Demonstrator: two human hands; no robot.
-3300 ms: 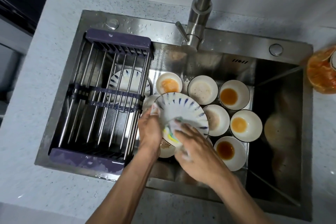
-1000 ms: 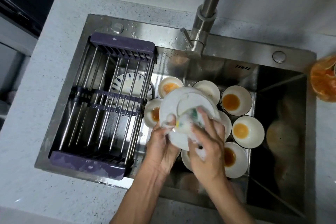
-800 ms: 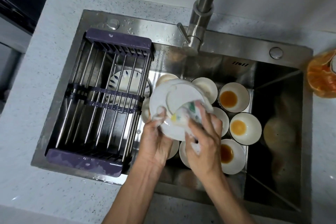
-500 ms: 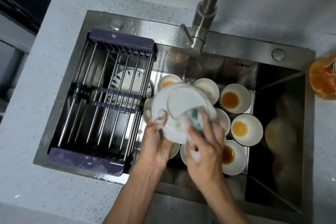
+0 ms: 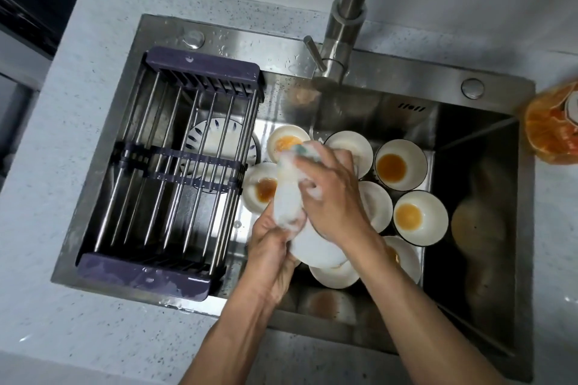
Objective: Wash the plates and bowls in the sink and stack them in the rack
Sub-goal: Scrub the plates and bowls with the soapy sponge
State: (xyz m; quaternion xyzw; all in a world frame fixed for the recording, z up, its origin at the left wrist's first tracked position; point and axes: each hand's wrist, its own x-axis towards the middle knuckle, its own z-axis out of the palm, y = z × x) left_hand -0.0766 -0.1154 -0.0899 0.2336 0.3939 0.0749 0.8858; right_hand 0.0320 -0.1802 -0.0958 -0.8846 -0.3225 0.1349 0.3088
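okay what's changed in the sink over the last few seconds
The plate was flipped from pattern-up to its white underside, then tilted toward edge-on. The right hand moved the sponge to its far edge. The left hand still grips it. Bowls and rack unchanged.

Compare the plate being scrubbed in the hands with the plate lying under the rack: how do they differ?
The held plate is tilted on edge above the bowls, soapy, gripped by the left hand; the plate under the rack lies flat on the sink floor, untouched. The held one shows a plain white side; the other shows blue dashes. Both are round and white.
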